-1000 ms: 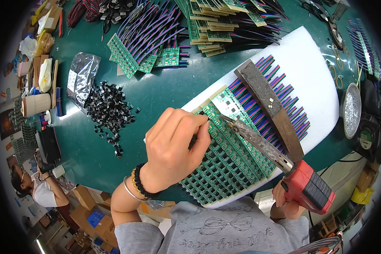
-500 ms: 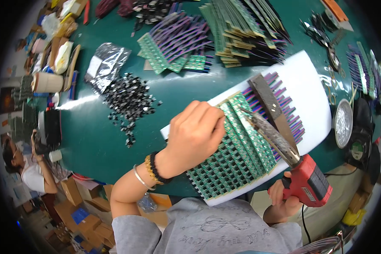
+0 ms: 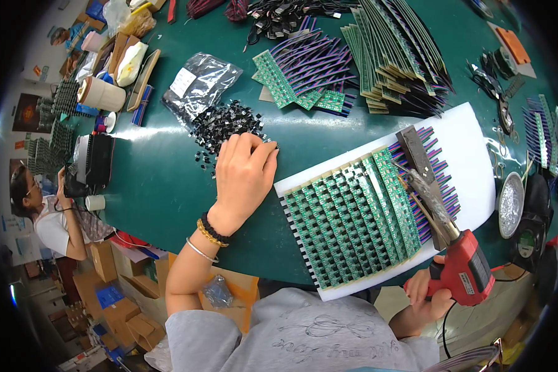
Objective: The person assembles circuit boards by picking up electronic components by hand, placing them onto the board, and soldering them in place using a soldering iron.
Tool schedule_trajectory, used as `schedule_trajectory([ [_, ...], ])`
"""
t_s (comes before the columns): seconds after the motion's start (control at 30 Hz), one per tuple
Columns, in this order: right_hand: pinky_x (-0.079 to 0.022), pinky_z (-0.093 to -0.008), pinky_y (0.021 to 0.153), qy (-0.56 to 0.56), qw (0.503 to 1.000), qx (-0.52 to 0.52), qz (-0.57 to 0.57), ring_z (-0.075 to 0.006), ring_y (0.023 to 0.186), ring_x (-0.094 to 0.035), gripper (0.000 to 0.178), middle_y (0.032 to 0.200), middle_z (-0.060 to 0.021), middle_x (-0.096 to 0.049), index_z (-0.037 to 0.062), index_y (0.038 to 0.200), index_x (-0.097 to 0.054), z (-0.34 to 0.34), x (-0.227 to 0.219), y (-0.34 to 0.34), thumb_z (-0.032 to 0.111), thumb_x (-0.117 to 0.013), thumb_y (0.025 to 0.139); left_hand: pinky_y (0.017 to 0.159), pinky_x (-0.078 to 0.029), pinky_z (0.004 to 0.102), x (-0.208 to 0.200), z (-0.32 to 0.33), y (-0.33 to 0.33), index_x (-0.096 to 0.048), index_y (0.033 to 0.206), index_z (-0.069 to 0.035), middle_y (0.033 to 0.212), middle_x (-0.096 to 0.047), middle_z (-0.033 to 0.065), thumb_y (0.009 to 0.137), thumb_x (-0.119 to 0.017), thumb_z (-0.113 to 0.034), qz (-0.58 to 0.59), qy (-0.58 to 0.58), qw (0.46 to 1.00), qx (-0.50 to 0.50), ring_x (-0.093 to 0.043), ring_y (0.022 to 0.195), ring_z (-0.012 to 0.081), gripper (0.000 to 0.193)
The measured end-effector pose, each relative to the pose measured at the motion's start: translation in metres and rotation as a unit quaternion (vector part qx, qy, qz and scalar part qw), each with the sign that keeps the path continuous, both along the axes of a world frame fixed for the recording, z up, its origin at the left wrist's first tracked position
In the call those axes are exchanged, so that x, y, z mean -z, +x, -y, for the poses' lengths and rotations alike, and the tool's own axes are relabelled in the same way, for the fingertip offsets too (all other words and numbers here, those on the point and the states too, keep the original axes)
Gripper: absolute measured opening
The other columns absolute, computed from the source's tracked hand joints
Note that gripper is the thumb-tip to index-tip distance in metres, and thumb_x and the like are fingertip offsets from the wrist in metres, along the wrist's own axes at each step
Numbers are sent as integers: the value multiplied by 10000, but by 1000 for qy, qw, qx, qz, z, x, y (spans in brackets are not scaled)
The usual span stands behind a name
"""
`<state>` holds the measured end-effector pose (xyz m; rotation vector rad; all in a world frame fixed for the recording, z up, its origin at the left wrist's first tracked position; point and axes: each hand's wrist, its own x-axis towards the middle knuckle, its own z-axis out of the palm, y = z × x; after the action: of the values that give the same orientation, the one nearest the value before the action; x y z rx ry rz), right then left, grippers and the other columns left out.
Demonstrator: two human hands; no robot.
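Observation:
My left hand [image 3: 245, 164] is at the near right edge of a pile of small black components [image 3: 220, 124], its fingers bent together and their tips partly hidden. Whatever is between them is too small to make out. In my right hand [image 3: 425, 296] is a red-handled soldering gun [image 3: 468, 268], its metal barrel slanting up and left above the boards. Under its tip, a row of green circuit boards [image 3: 347, 232] lies side by side on a white foam sheet [image 3: 468, 146]. Black components stand in rows on most of them. A dark bar [image 3: 415, 152] rests across the boards' coloured wires.
A clear plastic bag [image 3: 204, 77] lies behind the pile. Farther back are wired boards [image 3: 279, 77] and a stack of long strips [image 3: 397, 59]. At right stand a round metal dish [image 3: 510, 204] and scissors [image 3: 501, 139]. Another person [image 3: 49, 214] sits at far left.
My left hand has moved left, off the boards and over to the black component pile. My right hand still holds the soldering gun. The whole view has shifted somewhat.

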<state>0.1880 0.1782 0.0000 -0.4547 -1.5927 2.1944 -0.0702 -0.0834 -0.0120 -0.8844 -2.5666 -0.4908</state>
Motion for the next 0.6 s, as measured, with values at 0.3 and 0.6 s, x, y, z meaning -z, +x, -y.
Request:
schedule_trajectory([
  [0.3, -371, -254, 404, 21, 999, -5, -46, -117, 373, -431, 692, 477, -7, -440, -122, 1286, -411, 7, 0, -4, 429, -642, 937, 646, -421, 361, -15, -10, -1, -606, 832, -55, 751, -582, 57, 713, -715, 29, -11, 36, 998, 57, -556, 682, 246, 182],
  [0.6, -423, -237, 494, 205, 958, -199, 30, -140, 546, -532, 697, 712, -121, -599, 27, 1394, -387, 5, -17, -15, -77, -627, 748, 615, -499, 326, -60, -83, 107, -654, 979, 111, 919, -668, 208, 678, -657, -99, 159, 198, 874, 414, -647, 739, 274, 367],
])
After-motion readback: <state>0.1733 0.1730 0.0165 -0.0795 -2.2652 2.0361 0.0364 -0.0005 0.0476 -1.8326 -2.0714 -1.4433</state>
